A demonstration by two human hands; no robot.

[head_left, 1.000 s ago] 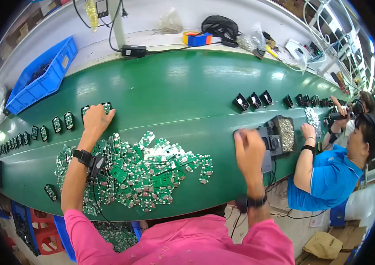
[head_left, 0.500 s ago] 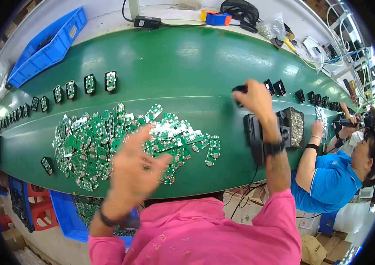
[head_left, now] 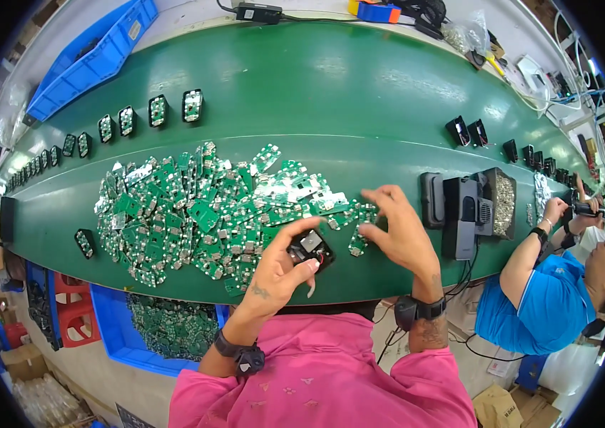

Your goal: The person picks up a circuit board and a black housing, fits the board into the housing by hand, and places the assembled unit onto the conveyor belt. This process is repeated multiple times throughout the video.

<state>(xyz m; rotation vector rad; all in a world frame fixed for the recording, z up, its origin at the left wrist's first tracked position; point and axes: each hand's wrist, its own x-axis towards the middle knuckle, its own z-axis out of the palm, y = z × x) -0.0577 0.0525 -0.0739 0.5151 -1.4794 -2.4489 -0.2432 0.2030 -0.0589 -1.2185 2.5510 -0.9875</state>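
Observation:
In front of my body, my left hand (head_left: 274, 271) grips a small black plastic housing (head_left: 312, 248), thumb and fingers round its sides. A silvery part and a thin red wire show inside the housing. My right hand (head_left: 404, 235) is just to the right, thumb and forefinger spread apart beside a loose green circuit board (head_left: 357, 247) at the pile's right edge. I see nothing held in it, though its other fingers are partly hidden. A broad heap of green circuit boards (head_left: 167, 214) spreads over the green table from the left to beside my hands.
Black housings with boards (head_left: 158, 111) run in a row at left; others (head_left: 458, 131) stand at right. A black-grey device (head_left: 461, 217) and a tray of small metal parts (head_left: 504, 203) sit right, beside a co-worker in blue (head_left: 531, 307). A blue crate (head_left: 92, 60) is far left.
My right hand has come back from the housings at right to the pile's right edge. One housing there is gone, and my left hand, empty before, now holds a housing.

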